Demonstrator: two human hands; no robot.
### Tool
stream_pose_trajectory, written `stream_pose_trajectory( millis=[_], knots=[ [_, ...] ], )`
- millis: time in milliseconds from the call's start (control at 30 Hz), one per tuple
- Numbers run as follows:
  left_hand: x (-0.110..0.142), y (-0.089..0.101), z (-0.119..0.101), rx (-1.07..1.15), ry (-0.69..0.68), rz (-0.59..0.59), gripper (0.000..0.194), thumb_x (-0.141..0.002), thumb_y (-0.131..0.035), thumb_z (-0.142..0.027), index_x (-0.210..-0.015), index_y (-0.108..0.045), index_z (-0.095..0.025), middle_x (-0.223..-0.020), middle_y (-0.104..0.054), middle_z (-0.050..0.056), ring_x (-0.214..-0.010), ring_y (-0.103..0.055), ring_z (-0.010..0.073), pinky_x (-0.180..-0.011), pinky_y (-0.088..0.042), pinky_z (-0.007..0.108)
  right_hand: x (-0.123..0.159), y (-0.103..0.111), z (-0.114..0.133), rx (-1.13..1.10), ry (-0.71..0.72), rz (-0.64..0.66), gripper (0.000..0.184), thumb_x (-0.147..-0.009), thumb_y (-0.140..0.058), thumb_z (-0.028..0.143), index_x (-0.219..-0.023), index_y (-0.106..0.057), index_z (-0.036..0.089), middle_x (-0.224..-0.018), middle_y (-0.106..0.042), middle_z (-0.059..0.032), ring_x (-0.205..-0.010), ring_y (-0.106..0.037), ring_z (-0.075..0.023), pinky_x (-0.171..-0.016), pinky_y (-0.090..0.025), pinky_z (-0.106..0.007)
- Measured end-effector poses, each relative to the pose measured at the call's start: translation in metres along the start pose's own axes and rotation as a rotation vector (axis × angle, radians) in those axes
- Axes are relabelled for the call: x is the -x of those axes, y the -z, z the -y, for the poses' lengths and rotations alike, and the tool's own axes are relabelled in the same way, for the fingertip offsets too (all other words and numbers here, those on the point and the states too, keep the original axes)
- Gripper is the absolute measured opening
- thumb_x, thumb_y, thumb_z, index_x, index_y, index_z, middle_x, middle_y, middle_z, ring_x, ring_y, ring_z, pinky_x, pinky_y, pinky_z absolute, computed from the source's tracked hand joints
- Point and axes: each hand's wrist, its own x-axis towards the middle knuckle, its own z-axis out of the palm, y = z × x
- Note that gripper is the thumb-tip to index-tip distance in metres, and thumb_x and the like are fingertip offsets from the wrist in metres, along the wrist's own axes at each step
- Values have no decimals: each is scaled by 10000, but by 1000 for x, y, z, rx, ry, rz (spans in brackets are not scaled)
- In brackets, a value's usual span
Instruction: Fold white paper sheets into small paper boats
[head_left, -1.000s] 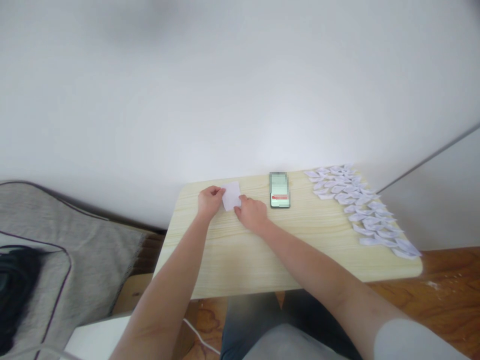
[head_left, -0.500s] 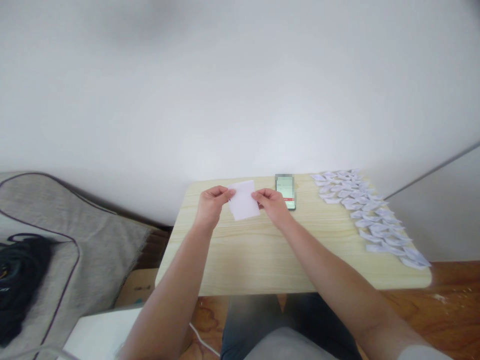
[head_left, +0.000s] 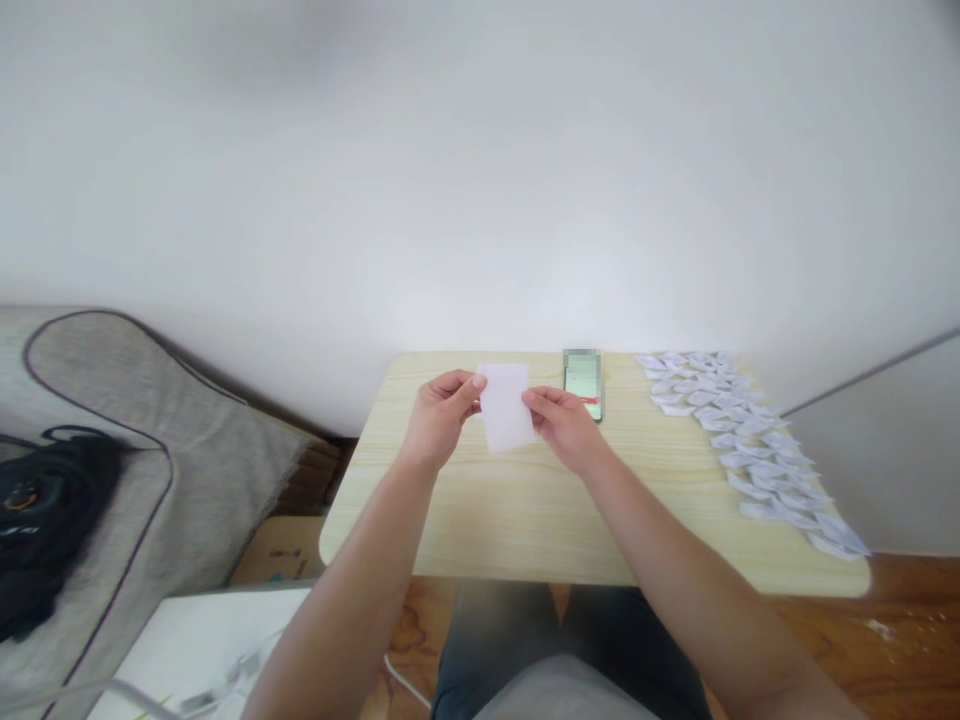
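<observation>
From its near edge, the surface (head_left: 517,540) gives open room up to the paper (head_left: 506,408). The left hand (head_left: 444,415) pinches the paper's left edge, thumb against fingers; the right hand (head_left: 568,428), likewise nearly closed, pinches its right edge. Beyond the right hand lies the phone (head_left: 582,376); folded papers (head_left: 759,455) line the surface's right edge. The wall (head_left: 480,200) meets the far edge.

At centre, we see plain white paper (head_left: 507,410), over a pale yellow surface (head_left: 495,530) streaked with wood grain. The dark-edged phone (head_left: 583,378) glows pale green with a red strip; the folded papers (head_left: 754,455) at right are white too. At lower left, we find dark-piped grey cloth (head_left: 217,450) and a black bundle (head_left: 60,520); at lower right, brown floor (head_left: 900,675) with wavy dark grain.
</observation>
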Motion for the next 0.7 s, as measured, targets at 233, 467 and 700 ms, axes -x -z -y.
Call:
stream_pose_trajectory(
  millis=[233, 467, 700],
  knots=[
    [7, -1, 11, 92, 17, 62, 506, -754, -788, -681, -818, -692, -188, -852, -737, 63, -854, -725, 238, -735, -601, 371, 8, -10, 0, -44, -42, 66, 346, -762, -835, 508, -911, -772, 202, -842, -759, -41, -790, -679, -183, -772, -546, -333],
    [13, -5, 7, 33, 30, 27, 447, -806, -738, -616, -771, -639, -182, -802, -688, 39, -764, -685, 182, -722, -592, 343, 7, -12, -2, 5, -39, 28, 376, -764, -808, 533, -921, -774, 193, -850, -760, -53, -791, -680, -190, -740, -548, -326],
    [13, -4, 5, -310, 9, -201, 164, -764, -706, -327, -759, -661, -170, -683, -615, -14, -622, -562, 125, -580, -467, 240, 4, -6, -8, 187, 21, -205, 305, -729, -836, 458, -854, -767, 189, -758, -734, -20, -667, -631, -152, -637, -533, -289]
  ],
)
